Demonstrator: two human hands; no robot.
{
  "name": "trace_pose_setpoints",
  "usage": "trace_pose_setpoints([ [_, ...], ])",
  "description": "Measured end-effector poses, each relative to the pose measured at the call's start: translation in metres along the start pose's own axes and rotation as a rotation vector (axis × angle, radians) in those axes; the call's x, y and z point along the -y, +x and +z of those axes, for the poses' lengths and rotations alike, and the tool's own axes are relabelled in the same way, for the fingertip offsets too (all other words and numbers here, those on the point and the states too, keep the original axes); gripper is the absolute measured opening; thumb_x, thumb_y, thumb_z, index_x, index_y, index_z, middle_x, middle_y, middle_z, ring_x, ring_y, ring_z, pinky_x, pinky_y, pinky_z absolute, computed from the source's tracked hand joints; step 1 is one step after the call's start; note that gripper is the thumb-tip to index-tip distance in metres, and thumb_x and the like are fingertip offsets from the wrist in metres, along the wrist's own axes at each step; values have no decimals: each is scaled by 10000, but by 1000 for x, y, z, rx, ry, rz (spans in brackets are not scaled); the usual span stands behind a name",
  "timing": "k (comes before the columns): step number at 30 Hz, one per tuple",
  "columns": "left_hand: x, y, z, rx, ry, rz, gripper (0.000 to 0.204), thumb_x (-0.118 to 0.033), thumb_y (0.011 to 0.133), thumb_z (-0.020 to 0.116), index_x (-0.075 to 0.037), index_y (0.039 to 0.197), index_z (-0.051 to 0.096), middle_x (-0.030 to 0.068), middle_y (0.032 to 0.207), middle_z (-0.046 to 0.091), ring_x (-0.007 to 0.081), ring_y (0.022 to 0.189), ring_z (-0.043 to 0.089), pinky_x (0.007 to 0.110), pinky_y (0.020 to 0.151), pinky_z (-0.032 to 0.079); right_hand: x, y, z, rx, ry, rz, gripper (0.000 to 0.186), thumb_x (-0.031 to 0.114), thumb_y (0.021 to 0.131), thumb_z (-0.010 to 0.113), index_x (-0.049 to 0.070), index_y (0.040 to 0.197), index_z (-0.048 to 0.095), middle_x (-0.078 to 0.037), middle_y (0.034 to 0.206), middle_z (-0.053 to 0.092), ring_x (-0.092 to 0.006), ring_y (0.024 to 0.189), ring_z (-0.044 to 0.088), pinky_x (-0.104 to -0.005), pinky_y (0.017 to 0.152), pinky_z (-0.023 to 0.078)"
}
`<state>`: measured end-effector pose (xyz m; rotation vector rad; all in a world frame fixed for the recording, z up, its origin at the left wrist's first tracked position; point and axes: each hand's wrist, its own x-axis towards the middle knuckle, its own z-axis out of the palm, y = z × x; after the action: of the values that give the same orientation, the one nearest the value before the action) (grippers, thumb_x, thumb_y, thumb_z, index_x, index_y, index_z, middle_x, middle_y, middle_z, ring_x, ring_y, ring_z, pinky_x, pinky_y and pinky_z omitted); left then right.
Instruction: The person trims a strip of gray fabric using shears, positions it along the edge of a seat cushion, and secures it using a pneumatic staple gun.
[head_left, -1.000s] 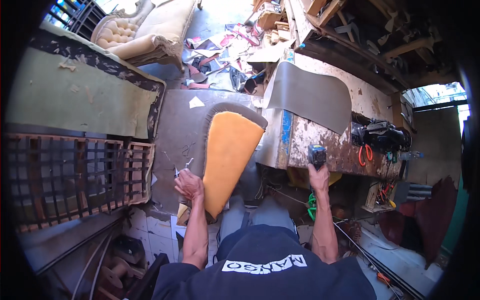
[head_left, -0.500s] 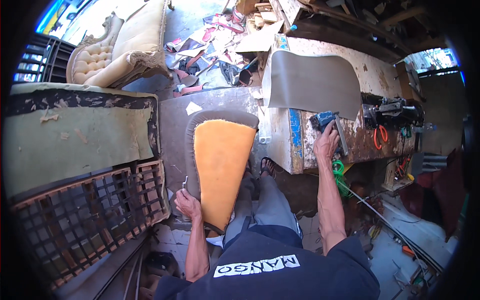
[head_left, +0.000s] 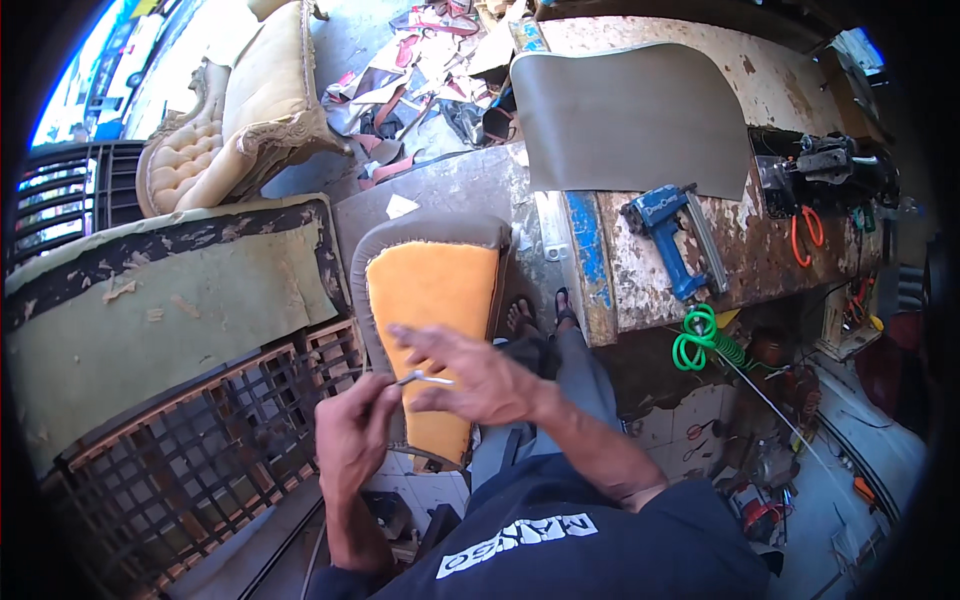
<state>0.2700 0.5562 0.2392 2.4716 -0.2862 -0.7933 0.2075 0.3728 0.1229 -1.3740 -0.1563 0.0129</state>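
My left hand [head_left: 352, 430] is closed in a pinch on a small thin metal tool [head_left: 430, 379] with a bent, shiny end; its exact kind is too small to tell. My right hand [head_left: 480, 378] hovers beside the tool's tip, fingers apart and slightly blurred, with nothing seen in it. Beneath both hands stands a tapered cushioned panel [head_left: 432, 285], orange foam-coloured in the middle with dark grey-brown covering around its edge. A blue staple gun [head_left: 664, 240] lies on the workbench to the right, untouched, joined to a green coiled air hose [head_left: 700, 338].
The worn workbench [head_left: 640, 290] carries a grey-brown sheet of covering [head_left: 630, 120] and orange-handled scissors [head_left: 806, 236]. At left are a green padded panel [head_left: 200, 300] and a webbed wooden frame [head_left: 220, 420]. A cream tufted sofa [head_left: 265, 90] and fabric scraps [head_left: 400, 100] lie beyond.
My right hand has let go of the staple gun and come left over the cushioned panel. My left hand has brought the metal tool closer to it. The view has shifted slightly.
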Motion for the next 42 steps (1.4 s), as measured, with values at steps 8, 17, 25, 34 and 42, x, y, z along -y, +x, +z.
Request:
trace_pose_setpoints([
  [8, -17, 122, 16, 475, 36, 122, 228, -212, 1020, 632, 14, 1039, 649, 98, 720, 636, 195, 647, 597, 350, 625, 480, -54, 9, -39, -293, 79, 156, 240, 197, 975, 722, -15, 1086, 735, -105, 880, 711, -147, 667, 683, -298, 637, 557],
  [17, 3, 261, 86, 331, 322, 297, 261, -286, 919, 746, -34, 987, 735, 201, 764, 680, 320, 685, 653, 417, 686, 512, -168, 21, -78, -803, -30, 426, 224, 244, 998, 687, 22, 999, 718, -135, 862, 718, -228, 720, 678, -347, 674, 531],
  [25, 25, 276, 110, 293, 223, 308, 193, -216, 924, 734, -39, 1001, 727, 187, 833, 711, 338, 766, 690, 417, 720, 521, -192, 22, -80, -935, 39, 466, 241, 246, 1002, 698, 5, 1011, 712, -81, 808, 710, -126, 687, 676, -297, 623, 534],
  [34, 40, 271, 129, 74, 332, 424, 164, -228, 916, 737, -105, 1024, 723, 141, 865, 664, 350, 810, 669, 463, 709, 509, -199, 25, -79, -989, 126, 492, 242, 236, 988, 726, -3, 1025, 722, -49, 769, 710, -94, 693, 686, -265, 627, 556],
  [42, 51, 263, 145, -150, 269, 537, 143, -170, 887, 749, -119, 1021, 748, 119, 994, 625, 309, 872, 629, 417, 756, 518, -211, 26, -75, -1001, 350, 437, 216, 219, 973, 748, 24, 1062, 721, -16, 843, 713, -68, 706, 663, -238, 642, 568],
])
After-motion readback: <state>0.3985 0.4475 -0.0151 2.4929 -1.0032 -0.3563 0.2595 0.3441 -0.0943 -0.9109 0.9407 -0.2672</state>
